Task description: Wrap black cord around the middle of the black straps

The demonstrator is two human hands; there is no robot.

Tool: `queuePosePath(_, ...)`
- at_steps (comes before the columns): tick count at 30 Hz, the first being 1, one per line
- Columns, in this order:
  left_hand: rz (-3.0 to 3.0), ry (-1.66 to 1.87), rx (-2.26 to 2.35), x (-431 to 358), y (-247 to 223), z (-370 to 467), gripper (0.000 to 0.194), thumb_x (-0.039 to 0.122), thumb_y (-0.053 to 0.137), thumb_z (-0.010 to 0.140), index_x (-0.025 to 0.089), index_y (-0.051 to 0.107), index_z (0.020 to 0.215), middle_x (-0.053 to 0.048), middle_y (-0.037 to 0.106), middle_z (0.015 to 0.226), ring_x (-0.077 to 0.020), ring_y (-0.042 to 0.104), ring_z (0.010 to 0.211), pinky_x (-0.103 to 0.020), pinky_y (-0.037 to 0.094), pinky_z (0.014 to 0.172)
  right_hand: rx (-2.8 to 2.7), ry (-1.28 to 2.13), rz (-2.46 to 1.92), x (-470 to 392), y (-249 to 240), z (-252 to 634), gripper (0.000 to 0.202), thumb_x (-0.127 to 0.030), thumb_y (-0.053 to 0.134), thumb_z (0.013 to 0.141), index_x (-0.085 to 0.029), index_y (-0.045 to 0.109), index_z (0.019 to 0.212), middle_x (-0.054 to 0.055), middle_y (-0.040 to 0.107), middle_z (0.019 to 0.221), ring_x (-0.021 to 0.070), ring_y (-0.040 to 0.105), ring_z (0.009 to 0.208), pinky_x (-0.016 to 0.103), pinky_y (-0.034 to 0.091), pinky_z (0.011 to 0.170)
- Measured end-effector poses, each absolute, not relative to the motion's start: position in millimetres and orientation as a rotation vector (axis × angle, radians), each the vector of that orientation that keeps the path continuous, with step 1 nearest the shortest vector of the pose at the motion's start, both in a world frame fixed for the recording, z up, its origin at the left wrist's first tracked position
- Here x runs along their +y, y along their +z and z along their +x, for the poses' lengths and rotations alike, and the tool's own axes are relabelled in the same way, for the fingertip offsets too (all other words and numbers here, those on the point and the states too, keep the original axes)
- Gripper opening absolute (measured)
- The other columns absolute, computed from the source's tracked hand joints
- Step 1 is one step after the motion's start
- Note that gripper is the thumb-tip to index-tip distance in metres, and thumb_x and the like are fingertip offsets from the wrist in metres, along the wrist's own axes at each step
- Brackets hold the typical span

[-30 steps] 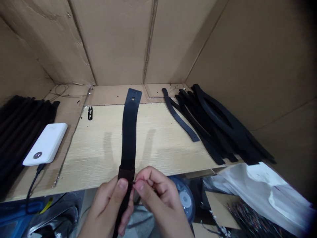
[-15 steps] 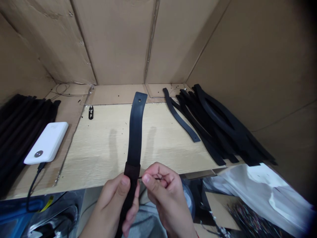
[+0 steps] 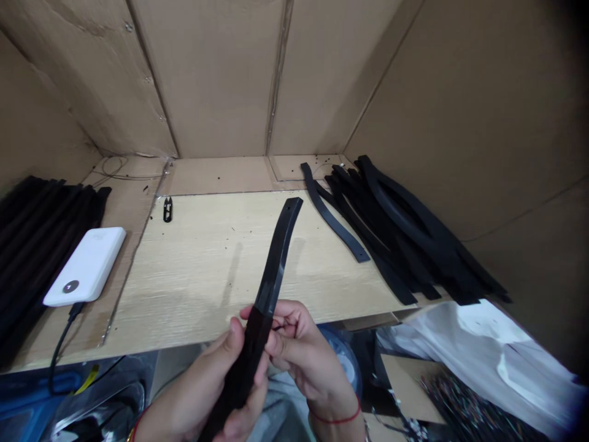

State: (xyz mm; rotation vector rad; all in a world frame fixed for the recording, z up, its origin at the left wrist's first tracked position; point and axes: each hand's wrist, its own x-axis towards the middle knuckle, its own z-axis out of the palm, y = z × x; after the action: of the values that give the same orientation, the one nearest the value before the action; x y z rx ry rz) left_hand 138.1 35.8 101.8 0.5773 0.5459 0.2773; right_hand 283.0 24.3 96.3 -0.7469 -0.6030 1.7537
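Note:
My left hand (image 3: 230,374) is wrapped round a long black strap (image 3: 275,264), held slanting up to the right over the board's front edge. The strap's far end has a small hole, and its lower part sits in a dark fabric sleeve (image 3: 251,350). At the sleeve's right edge, close to its upper rim, my right hand (image 3: 304,359) pinches a thin dark thread (image 3: 277,328), mostly hidden by the fingers. Several black straps (image 3: 386,233) lie piled on the right, one of them (image 3: 335,224) a little apart.
Small black thread snips (image 3: 168,210) lie at the back left of the pale board (image 3: 193,264). A white power bank (image 3: 87,264) with a cable lies beside dark sleeves (image 3: 41,245) on the left. Cardboard walls (image 3: 221,80) enclose the back and sides. Below right hang white plastic (image 3: 488,350) and bundled wires (image 3: 460,393).
The strap has turned onto its edge and now leans right, its tip lower. Both hands turned with it; my right hand has come in closer against the sleeve.

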Motion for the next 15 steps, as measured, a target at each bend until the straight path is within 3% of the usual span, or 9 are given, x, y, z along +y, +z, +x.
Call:
queuePosePath(3,0.753,0.310,0.660,37.4,104.9,139.3,0.060,0.078,0.034,0.080,0.021,0.052,0.082,0.005,0.049,0.043,-0.0066,0.034,0.029,-0.016,0.028,0.032,-0.598,1.639,-0.792,23.9,99.9,281.3,0.026,-0.028,0.086,0.063,-0.014,0.077,0.082,0.001,0.065,0.057,0.0070,0.054,0.047,0.015,0.036,0.043)
queuePosePath(6,1.003,0.543,0.883,36.1,108.4,143.0,0.047,0.067,0.047,0.083,0.021,0.055,0.085,0.002,0.056,0.053,-0.0097,0.044,0.039,-0.019,0.035,0.039,-0.582,1.526,-0.865,23.7,103.9,278.7,0.020,-0.029,0.083,0.068,-0.015,0.076,0.080,0.003,0.068,0.064,0.0094,0.058,0.051,0.018,0.042,0.047)
queuePosePath(9,1.230,0.708,1.035,32.9,110.9,148.3,0.035,0.056,0.057,0.083,0.021,0.056,0.085,0.004,0.053,0.054,-0.0105,0.045,0.044,-0.020,0.033,0.042,-0.600,1.420,-0.967,23.6,106.4,277.0,0.021,-0.028,0.085,0.064,-0.015,0.076,0.078,0.000,0.062,0.061,0.0074,0.050,0.050,0.017,0.040,0.045)
queuePosePath(15,1.351,0.719,1.149,28.9,111.4,149.9,0.032,0.050,0.039,0.095,0.021,0.050,0.089,0.007,0.046,0.050,-0.0101,0.042,0.042,-0.021,0.031,0.044,-0.648,1.354,-0.998,20.0,120.5,270.5,0.014,-0.027,0.081,0.070,-0.018,0.077,0.081,-0.008,0.040,0.048,0.0022,0.021,0.039,0.017,0.030,0.038)
